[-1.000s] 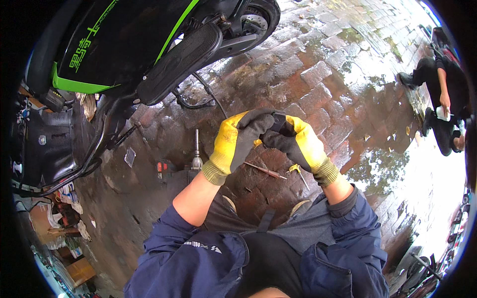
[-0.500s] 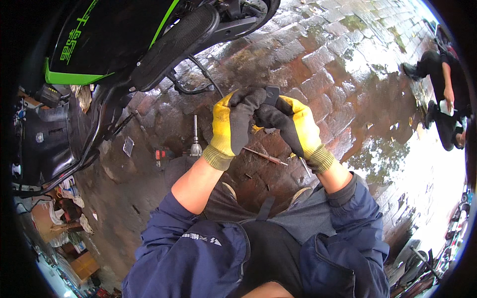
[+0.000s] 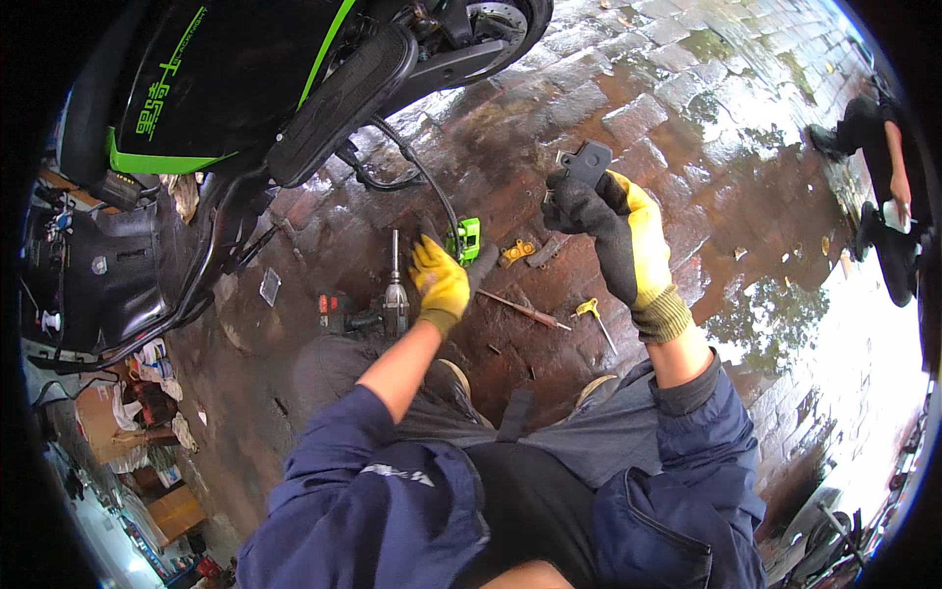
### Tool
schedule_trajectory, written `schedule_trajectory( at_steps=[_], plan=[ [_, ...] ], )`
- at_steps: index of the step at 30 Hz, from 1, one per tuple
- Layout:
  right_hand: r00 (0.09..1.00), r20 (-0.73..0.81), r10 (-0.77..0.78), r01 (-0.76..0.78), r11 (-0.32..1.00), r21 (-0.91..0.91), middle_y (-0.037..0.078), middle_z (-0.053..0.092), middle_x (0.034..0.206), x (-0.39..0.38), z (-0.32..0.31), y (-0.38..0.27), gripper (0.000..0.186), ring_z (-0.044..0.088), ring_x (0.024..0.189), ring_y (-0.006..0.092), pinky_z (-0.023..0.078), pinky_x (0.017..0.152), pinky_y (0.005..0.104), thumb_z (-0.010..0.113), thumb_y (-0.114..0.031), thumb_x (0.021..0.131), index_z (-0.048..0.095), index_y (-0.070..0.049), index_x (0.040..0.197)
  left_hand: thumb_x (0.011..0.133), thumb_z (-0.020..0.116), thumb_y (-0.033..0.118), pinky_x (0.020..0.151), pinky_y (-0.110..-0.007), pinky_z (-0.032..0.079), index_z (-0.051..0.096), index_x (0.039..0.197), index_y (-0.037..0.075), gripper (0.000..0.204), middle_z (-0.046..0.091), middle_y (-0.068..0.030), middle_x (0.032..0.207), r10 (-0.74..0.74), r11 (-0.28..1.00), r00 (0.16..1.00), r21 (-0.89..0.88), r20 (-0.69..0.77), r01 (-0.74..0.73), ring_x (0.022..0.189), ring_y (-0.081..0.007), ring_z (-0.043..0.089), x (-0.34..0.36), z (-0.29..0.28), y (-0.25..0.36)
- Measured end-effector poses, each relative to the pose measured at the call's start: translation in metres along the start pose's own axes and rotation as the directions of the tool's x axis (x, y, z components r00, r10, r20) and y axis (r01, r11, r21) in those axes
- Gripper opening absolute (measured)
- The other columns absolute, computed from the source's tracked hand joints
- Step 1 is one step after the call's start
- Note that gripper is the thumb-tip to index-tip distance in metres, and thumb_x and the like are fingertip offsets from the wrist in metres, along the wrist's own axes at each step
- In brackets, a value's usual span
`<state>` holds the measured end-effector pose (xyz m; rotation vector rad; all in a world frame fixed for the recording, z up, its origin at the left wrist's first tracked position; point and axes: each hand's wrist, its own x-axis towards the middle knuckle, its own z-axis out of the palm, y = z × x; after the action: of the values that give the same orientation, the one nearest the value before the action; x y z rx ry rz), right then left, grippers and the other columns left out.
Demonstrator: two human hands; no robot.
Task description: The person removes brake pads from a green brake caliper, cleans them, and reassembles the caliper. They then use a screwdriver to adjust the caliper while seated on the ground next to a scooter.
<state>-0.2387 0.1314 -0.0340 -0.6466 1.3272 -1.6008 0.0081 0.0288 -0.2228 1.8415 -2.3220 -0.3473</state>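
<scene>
Head view, left hand (image 3: 444,275) at green caliper (image 3: 471,239), right hand (image 3: 616,226) pinching plate (image 3: 591,164)

Matt dark piece (image 3: 593,163) (metal, seemingly), glossy green caliper (image 3: 471,240).

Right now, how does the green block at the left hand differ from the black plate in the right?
The green block is bright, the black plate dark. A hose runs to the green block; none shows on the black plate. The right hand holds the black plate; the left hand is at the green block, grip unclear. Both are at gloved hands.
</scene>
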Motion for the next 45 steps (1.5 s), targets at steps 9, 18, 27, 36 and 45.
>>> schedule_trajectory(
  at_steps=[9,18,27,36,45],
  plan=[
    [0.990,0.016,0.142,-0.142,0.988,0.064,0.008,0.077,0.111,-0.027,-0.025,-0.011,0.032,0.074,0.098,0.0183,0.058,0.092,0.0346,0.071,-0.019,0.102,0.070,0.002,0.125,0.071,0.087,0.067,0.120,-0.054,0.039,0.040,0.159,0.003,0.119,0.049,-0.0243,0.157,-0.238,0.970,0.944,-0.009,-0.228,0.243,0.144,-0.0406,0.049,0.012,0.155,0.000],
    [0.991,0.026,0.129,-0.130,0.990,0.053,0.008,0.075,0.109,-0.045,-0.031,-0.021,0.032,0.074,0.097,0.0190,0.061,0.090,0.0363,0.070,-0.020,0.103,0.070,0.004,0.125,0.096,0.062,0.013,0.118,-0.045,0.045,0.046,0.155,-0.003,0.063,0.056,-0.0282,0.149,-0.387,0.794,0.922,-0.515,-0.021,0.322,0.139,-0.0430,0.055,0.032,0.159,-0.021],
    [0.955,0.249,0.163,-0.211,0.960,0.182,0.008,0.076,0.109,-0.037,-0.012,-0.024,0.035,0.075,0.097,0.0197,0.062,0.090,0.0374,0.068,-0.023,0.105,0.068,0.004,0.127,0.090,0.084,0.006,0.086,-0.034,0.059,0.068,0.127,0.010,0.040,0.075,-0.0014,0.112,0.081,0.339,0.909,-0.869,0.409,0.360,0.097,-0.0149,0.072,-0.057,-0.066,0.042],
    [0.872,0.435,0.224,-0.235,0.972,-0.029,0.005,0.076,0.114,-0.048,0.012,-0.024,0.039,0.070,0.103,0.0130,0.056,0.093,0.0301,0.070,-0.020,0.102,0.068,0.003,0.134,0.097,0.075,0.022,0.100,-0.055,0.061,0.057,0.143,0.006,0.051,0.071,-0.0122,0.127,0.445,-0.252,0.771,-0.762,0.456,0.596,0.114,-0.0326,0.073,-0.080,-0.201,0.006],
    [0.812,0.484,0.328,-0.511,0.800,0.314,0.004,0.075,0.114,-0.047,0.055,0.034,0.032,0.071,0.103,0.0136,0.058,0.091,0.0298,0.068,-0.022,0.107,0.067,-0.001,0.132,0.104,0.068,0.024,0.100,-0.048,0.060,0.058,0.142,0.005,0.043,0.071,-0.0122,0.126,0.334,-0.186,0.815,-0.815,0.473,0.549,0.111,-0.0270,0.073,-0.087,-0.194,0.005]
  ],
)
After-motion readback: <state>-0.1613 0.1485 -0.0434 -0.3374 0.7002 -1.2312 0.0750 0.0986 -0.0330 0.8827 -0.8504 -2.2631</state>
